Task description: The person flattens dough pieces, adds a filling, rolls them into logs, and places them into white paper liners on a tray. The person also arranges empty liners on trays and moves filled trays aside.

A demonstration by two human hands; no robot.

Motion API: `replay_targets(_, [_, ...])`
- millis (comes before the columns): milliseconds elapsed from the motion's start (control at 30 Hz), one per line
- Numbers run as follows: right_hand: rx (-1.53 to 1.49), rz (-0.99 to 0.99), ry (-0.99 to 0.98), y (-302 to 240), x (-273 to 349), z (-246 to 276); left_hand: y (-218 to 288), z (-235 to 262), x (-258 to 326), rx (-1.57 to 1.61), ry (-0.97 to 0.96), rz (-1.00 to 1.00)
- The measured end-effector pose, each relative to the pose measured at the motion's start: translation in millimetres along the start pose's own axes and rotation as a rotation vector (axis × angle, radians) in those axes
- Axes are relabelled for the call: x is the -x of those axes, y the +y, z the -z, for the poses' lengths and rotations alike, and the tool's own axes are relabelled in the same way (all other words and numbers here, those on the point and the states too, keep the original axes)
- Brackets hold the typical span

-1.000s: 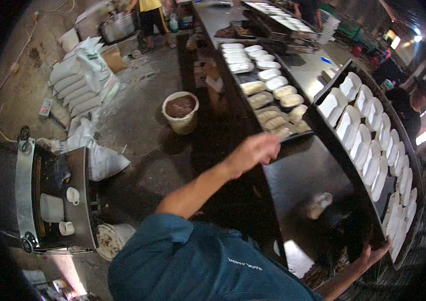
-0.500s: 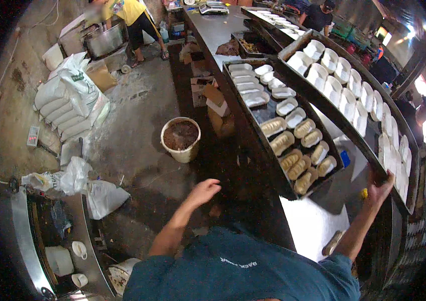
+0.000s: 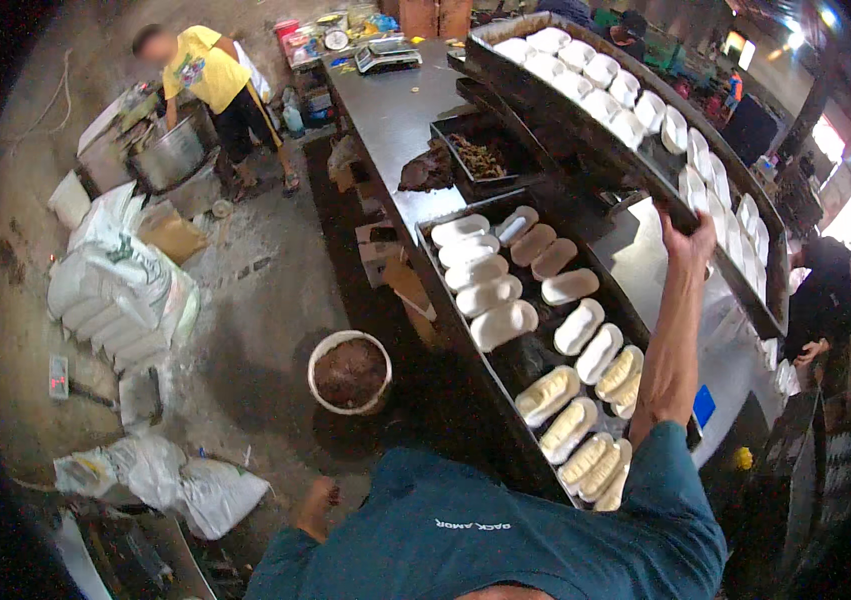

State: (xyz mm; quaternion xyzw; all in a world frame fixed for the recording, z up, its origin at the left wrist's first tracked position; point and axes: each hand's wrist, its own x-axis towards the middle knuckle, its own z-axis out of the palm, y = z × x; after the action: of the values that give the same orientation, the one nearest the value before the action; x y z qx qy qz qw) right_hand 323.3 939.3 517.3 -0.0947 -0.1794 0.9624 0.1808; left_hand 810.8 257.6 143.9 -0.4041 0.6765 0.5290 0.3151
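My right hand (image 3: 687,240) is closed around the near side edge of a long dark baking tray (image 3: 657,158), thumb and fingers at the rim. This tray is filled with rows of white oval paper liners (image 3: 673,130). Beneath my right forearm, on the table, lies a second baking tray (image 3: 533,352). Its liners hold ridged pale dough pieces (image 3: 548,395) at the near end, while several farther ones look empty. My left hand (image 3: 318,500) hangs low beside my shirt, away from the trays; it is dim and smeared, so its fingers are unclear.
A bucket of brown stuff (image 3: 349,372) stands on the floor left of the metal table (image 3: 385,110). On the table are a small dark pan (image 3: 480,165) and a scale (image 3: 388,56). White sacks (image 3: 115,280) are piled left. A person in yellow (image 3: 210,75) bends over a large pot.
The held tray has shifted forward and leftward with my right hand. My left hand has dropped back toward my body. The whole view has also shifted.
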Motion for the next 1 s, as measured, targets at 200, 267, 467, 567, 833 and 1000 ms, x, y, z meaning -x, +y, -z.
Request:
replay_targets(200, [-0.136, 0.074, 0.194, 111.5, -166.2, -103.5, 111.5, 3.9, -88.4, 0.053, -0.060, -0.049])
replay_targets(267, [-0.175, 0.116, 0.196, 146.7, -218.0, -134.5, 159.2, 12.9, -109.7, 0.112, -0.018, -0.148])
replay_targets(467, [-0.145, 0.309, 0.349, 243.4, -345.2, -182.0, 250.3, 72.8, -146.1, 0.286, 0.196, -0.206])
replay_targets(567, [-0.183, 0.359, 0.384, 279.8, -384.7, -190.0, 234.0, 104.5, -131.5, 0.146, 0.316, -0.093])
replay_targets(833, [-0.233, 0.414, 0.531, 342.8, -441.5, -189.6, 179.5, 96.7, -66.4, 0.189, 0.376, 0.316])
replay_targets(1000, [-0.253, 0.395, 0.587, 365.1, -447.1, -190.7, 202.3, 84.9, -77.2, 0.145, 0.357, 0.273])
